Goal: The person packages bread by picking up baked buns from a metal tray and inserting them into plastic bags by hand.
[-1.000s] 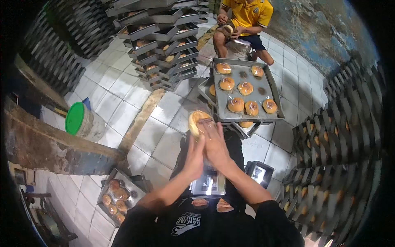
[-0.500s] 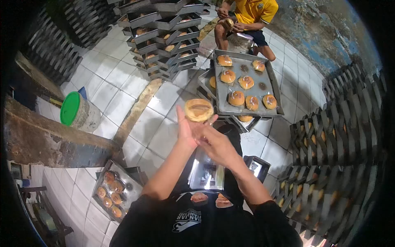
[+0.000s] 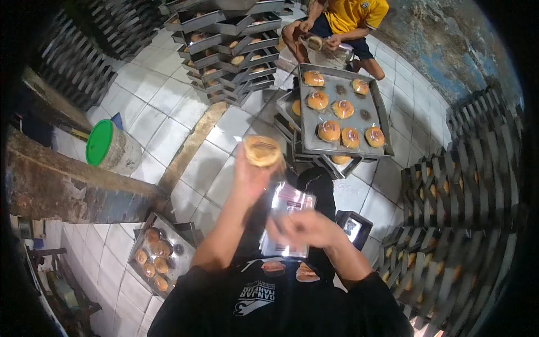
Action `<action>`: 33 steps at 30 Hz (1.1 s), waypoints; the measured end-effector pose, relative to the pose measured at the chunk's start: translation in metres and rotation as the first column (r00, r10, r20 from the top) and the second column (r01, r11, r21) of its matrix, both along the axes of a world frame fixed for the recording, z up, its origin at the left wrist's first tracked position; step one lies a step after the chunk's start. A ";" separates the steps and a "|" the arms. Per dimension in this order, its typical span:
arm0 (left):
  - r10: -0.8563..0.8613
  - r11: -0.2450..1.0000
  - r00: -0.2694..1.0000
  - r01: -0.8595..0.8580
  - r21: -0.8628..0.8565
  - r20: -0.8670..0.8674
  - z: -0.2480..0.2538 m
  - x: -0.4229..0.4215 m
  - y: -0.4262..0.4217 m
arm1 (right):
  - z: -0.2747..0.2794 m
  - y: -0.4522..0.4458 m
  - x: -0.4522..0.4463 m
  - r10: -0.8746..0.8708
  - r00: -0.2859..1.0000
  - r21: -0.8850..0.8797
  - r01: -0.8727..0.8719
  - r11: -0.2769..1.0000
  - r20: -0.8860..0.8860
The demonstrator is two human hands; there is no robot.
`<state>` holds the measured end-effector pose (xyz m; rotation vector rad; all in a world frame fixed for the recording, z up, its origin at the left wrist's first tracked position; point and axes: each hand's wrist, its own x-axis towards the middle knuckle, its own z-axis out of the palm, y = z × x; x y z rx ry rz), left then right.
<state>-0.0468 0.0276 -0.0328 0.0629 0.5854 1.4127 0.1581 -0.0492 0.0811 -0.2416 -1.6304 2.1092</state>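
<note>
My left hand (image 3: 249, 178) is raised in front of me, its fingers wrapped round a bun (image 3: 263, 151). The bun is pale on the side I see, with a brownish middle, and clear plastic seems to trail below it. Blurred by motion, my right hand (image 3: 303, 228) is over a stack of clear printed plastic bags (image 3: 292, 197) on my lap. Its fingers are smeared, so whether they hold a bag does not show.
Ahead, a metal tray (image 3: 370, 115) holds several wrapped buns. Another tray (image 3: 174, 264) of buns is at lower left. Stacked trays (image 3: 233, 53) stand beyond and along the right (image 3: 449, 247). A lidded bucket (image 3: 120, 151) is left. A person in yellow (image 3: 359, 17) sits handling a bun.
My right hand has left the bun and moved down to the plastic bags on my lap. My left hand has shifted slightly left with the bun.
</note>
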 end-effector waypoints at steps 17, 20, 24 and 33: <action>0.097 0.995 0.560 -0.024 0.102 -0.823 0.061 0.027 -0.042 | -0.054 0.069 0.000 -0.922 0.346 0.726 0.586 0.358 0.175; 0.141 0.990 0.518 -0.075 0.120 -0.843 0.066 0.019 -0.024 | -0.017 0.064 -0.008 -0.934 0.354 0.700 0.657 0.279 0.040; 0.368 0.927 0.070 -0.109 0.359 -0.927 0.051 0.001 -0.021 | -0.021 0.094 0.006 -0.756 0.490 0.132 0.796 0.591 0.435; -0.064 0.998 0.726 0.051 -0.039 -0.684 0.002 0.005 -0.066 | -0.096 0.011 0.021 -0.550 0.692 -0.498 0.720 0.483 0.467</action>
